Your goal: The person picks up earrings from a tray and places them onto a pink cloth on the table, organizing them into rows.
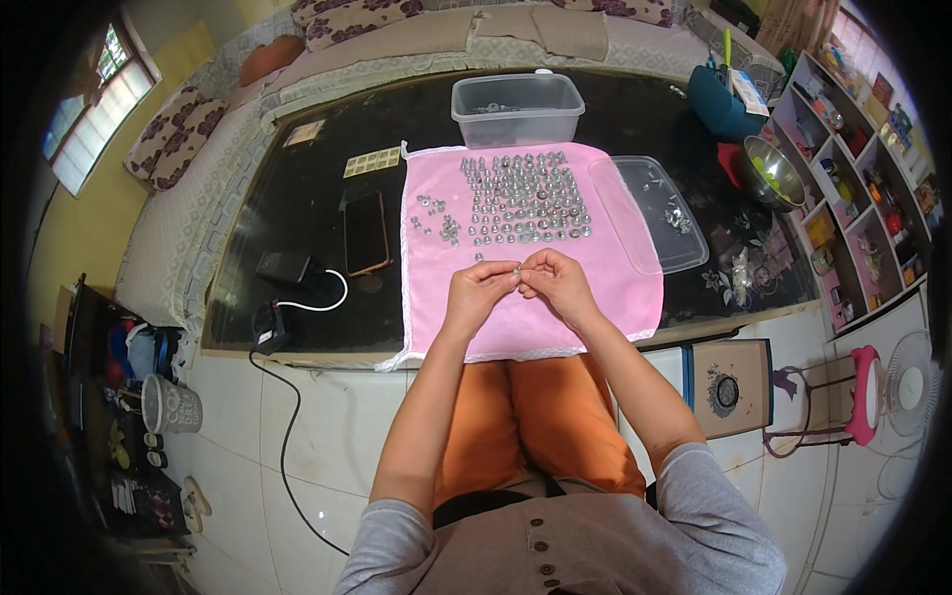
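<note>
My left hand (480, 288) and my right hand (558, 284) meet over the near half of a pink cloth (506, 327) with white trim. Between their fingertips is a small metal part (517, 272), mostly hidden, pinched from both sides. Just beyond my left fingers a single silvery metal piece (479, 257) stands on the cloth. Farther back, many similar small metal pieces (528, 197) stand upright in rows. A loose cluster of small metal parts (449, 227) lies left of the rows.
A clear plastic tub (518, 128) stands behind the cloth. Its likely lid (669, 253) overlaps the cloth's right side and holds loose metal parts (677, 219). Leftward on the dark table (297, 201) are a phone (366, 233) and a cabled black device (269, 327). A steel bowl (773, 172) sits at right.
</note>
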Demonstrator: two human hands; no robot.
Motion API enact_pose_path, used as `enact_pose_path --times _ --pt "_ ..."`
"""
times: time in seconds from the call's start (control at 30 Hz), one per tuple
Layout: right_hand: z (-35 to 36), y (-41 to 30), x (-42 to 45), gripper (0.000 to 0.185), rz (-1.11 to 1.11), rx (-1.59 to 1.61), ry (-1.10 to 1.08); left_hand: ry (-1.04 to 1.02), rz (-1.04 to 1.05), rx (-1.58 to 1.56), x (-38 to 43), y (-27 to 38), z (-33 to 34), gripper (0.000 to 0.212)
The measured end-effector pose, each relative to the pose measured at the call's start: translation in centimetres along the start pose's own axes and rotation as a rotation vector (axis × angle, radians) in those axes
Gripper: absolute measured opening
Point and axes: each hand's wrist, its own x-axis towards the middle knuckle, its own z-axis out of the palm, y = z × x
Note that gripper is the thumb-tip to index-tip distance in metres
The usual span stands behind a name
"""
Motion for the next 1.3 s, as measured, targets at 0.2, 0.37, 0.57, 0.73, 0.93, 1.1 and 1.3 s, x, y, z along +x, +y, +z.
enact_pose_path --times 0.2,0.37,0.57,0.73,0.93,1.1,1.3 --pt "0.05 -0.44 -0.17 0.009 -0.004 0.051 -0.013 0.0 0.01 0.005 0.23 -0.34 -0.18 0.019" --pt "0.18 -0.38 -0.31 0.009 -0.003 0.08 -0.015 0.013 0.047 0.098 0.37 -0.44 -0.24 0.017" --pt "-0.1 0.04 -0.09 0.008 -0.026 0.019 -0.006 0.008 0.05 0.099 0.34 -0.41 -0.18 0.017" --pt "-0.04 -0.06 -0.06 0.007 -0.04 0.068 0.029 -0.02 0.072 0.098 0.33 -0.39 -0.23 0.017" --pt "-0.19 -0.03 -0.06 0.008 -0.014 0.031 0.022 -0.012 0.067 0.122 0.31 -0.34 -0.17 0.017" --pt "-0.08 -0.11 -0.13 0.008 -0.038 0.045 -0.009 0.001 0.084 0.109 0.39 -0.52 -0.24 0.017" --pt "-0.02 -0.28 -0.15 0.008 -0.009 0.051 0.022 -0.005 0.093 0.14 0.44 -0.61 -0.29 0.016"
